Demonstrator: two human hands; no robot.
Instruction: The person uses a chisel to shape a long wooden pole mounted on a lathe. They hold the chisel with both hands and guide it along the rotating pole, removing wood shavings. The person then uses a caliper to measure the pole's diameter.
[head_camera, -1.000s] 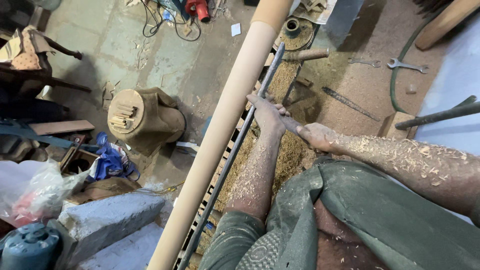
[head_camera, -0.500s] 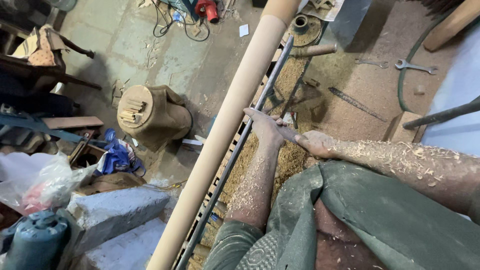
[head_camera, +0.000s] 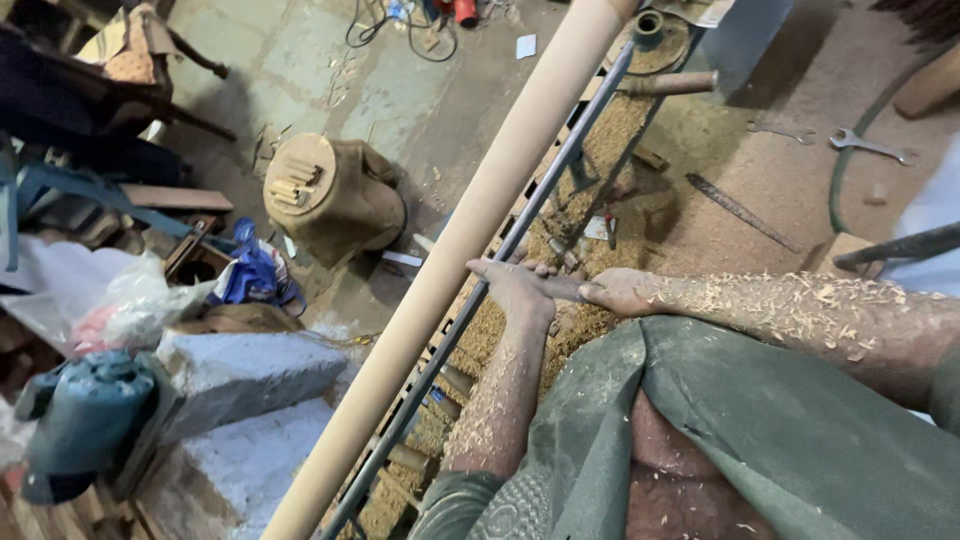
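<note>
Long pale wooden cylinder (head_camera: 470, 240) (diagonal, horizontal)

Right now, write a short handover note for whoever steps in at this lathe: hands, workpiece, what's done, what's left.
Left hand: on the tool rest rail, steadying the turning tool beside the long wooden pole.
Right hand: grips the tool's rear end.
Both forearms are coated in shavings.
Pole: mounted lengthwise, already round and smooth along its visible length.
Shavings are piled under the rail; wrenches lie on the floor to the right.
Left: whether more passes are needed cannot be told.
</note>
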